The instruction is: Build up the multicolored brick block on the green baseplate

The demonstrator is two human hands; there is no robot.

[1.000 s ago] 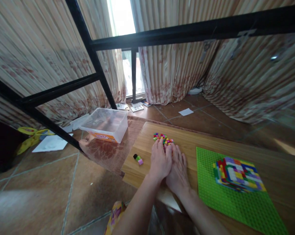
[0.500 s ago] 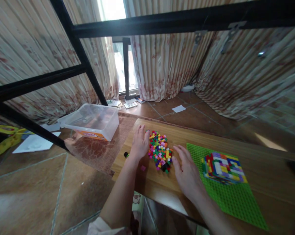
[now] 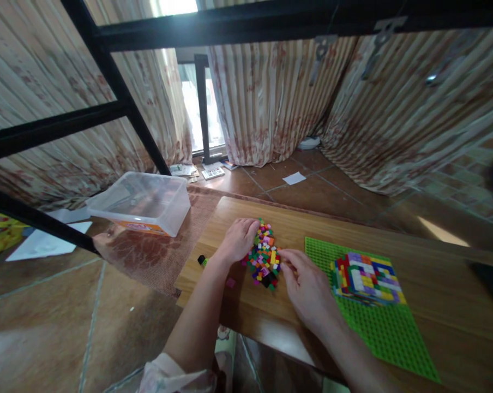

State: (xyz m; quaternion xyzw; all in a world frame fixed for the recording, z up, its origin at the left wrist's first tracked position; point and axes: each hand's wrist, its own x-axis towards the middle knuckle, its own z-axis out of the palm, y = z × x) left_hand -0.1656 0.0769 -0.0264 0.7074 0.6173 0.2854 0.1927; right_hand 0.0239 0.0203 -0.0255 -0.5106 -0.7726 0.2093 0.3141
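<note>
"How are the hands?"
"The left hand [image 3: 240, 240] is half curled, fingers together, at the upper left edge of a heap of small, multicoloured plastic blocks [image 3: 266, 256]. The right hand [image 3: 306, 281] is bent, with thumb and forefinger close together at the heap's right edge. I can't tell whether either one grips a block."
"What's hard to see?"
"The left fingertips, turned down towards the heap. The left forearm partly covers a lime-green block [image 3: 205, 262] beside a black block [image 3: 201, 260]. At the right edge a dark, flat object [image 3: 492, 281] is cut off."
"And the counts?"
"The heap overlaps too much to count; it lies between the hands on one light-brown wooden table [image 3: 446, 284]. Apart from it I see three loose blocks: the black, the lime-green and one pink block [image 3: 230, 282]. To the right, one green studded plastic baseplate [image 3: 406, 344] bears one boxy, multicoloured brick build [image 3: 369, 278]. One clear plastic box [image 3: 175, 210] stands beyond the table's left end."
</note>
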